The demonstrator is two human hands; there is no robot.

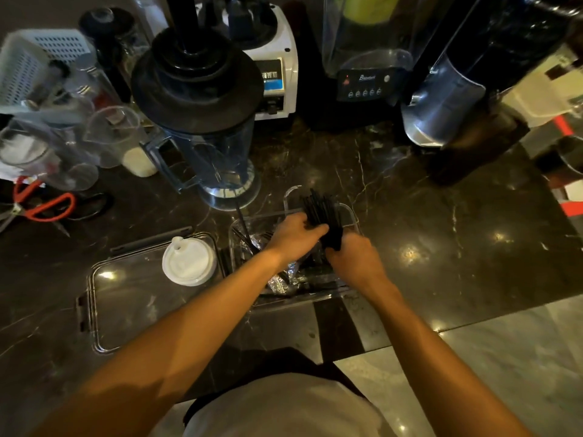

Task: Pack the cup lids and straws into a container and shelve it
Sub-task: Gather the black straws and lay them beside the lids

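The fingers of the left hand curl around a bundle of thin black plastic straws, and the right hand grips its lower end, tilting it into the clear rectangular plastic container on the dark marbled surface. Packing looks partly done: some straws and foil-like wrapping already lie inside. The white round cup lids remain stacked on the clear flat container lid just beside it, so lids, closing and shelving seem left.

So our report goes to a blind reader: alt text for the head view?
Both hands, left hand and right hand, grip a bundle of black straws over a clear container on a dark marble counter; white cup lids rest on the container's lid.
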